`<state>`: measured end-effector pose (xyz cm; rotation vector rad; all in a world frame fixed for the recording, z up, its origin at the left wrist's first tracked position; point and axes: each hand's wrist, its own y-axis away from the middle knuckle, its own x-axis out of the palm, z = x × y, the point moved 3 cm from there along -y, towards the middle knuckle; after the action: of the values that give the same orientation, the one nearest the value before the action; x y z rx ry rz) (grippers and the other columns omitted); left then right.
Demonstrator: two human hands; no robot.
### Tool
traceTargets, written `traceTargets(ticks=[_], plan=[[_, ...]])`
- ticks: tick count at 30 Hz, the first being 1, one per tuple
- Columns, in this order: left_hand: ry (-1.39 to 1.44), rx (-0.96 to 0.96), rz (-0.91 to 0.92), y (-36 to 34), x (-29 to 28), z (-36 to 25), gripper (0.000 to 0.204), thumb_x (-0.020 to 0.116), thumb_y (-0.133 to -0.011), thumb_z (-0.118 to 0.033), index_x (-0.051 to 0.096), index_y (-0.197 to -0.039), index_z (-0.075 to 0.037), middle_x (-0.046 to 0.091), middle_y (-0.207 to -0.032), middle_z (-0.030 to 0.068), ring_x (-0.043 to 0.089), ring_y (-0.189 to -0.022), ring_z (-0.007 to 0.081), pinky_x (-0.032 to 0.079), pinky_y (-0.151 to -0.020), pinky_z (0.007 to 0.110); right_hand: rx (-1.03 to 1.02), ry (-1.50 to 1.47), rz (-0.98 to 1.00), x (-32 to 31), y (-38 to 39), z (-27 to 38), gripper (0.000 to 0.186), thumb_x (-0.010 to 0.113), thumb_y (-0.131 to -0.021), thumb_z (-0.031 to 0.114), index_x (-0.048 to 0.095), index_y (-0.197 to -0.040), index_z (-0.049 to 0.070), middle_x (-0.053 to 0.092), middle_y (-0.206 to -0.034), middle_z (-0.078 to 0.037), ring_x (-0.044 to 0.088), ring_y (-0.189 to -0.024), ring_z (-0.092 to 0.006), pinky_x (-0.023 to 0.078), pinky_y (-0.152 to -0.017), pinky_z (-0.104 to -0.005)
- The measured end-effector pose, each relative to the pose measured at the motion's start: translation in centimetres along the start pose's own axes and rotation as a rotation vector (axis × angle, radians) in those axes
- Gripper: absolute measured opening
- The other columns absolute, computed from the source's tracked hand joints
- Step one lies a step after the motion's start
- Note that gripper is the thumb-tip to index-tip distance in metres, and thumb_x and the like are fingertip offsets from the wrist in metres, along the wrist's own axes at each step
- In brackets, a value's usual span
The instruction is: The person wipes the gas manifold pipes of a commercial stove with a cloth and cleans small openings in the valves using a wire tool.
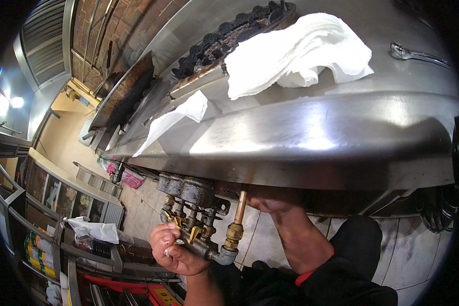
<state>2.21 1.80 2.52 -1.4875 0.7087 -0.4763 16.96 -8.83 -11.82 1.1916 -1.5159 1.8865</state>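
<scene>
Below the steel counter's front edge, a greasy gas manifold [186, 189] carries several valves with brass-coloured handles [195, 234]. My left hand [176, 251] is beside them with its fingers curled closed. A small whitish scrap [174, 247] shows between thumb and fingers; its material is unclear. An upright copper-coloured pipe [240, 206] drops into a brass fitting [234, 233] and a grey elbow [226, 255]. My right hand [270, 200] reaches under the counter behind this pipe. Its fingers are hidden there, so what they touch cannot be seen.
White paper towels [298, 56] lie on the steel counter [270, 135] beside a blackened burner [229, 38], with another sheet [181, 115] over the edge. A ratchet wrench [418, 54] rests at right. Shelves with packages [40, 252] stand at left; tiled floor [257, 239] lies below.
</scene>
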Motion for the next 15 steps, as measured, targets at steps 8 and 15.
traceTargets(ticks=[8,15], plan=[[0.010,-0.004,0.003,0.0,0.0,0.0,0.026,0.042,-0.100,-0.031,0.045,-0.101,-0.005,0.049,-0.083,0.0095,0.049,-0.080,0.0224,0.046,-0.079,0.039,0.077,-0.119,-0.023,3.1,0.1,1.0,0.031,0.067,-0.086,0.018,0.057,-0.111,0.001,0.060,-0.100,-0.010,0.060,-0.094,-0.0161,0.052,-0.079,-0.0244],[-0.001,-0.005,-0.001,0.0,0.0,-0.1,0.027,0.042,-0.100,-0.031,0.045,-0.101,-0.005,0.049,-0.084,0.0097,0.049,-0.080,0.0223,0.046,-0.079,0.039,0.042,1.021,-0.054,5.7,-1.4,0.3,0.035,0.069,-0.087,0.017,0.059,-0.118,0.006,0.060,-0.115,-0.005,0.057,-0.108,-0.0172,0.043,-0.099,-0.0286]])
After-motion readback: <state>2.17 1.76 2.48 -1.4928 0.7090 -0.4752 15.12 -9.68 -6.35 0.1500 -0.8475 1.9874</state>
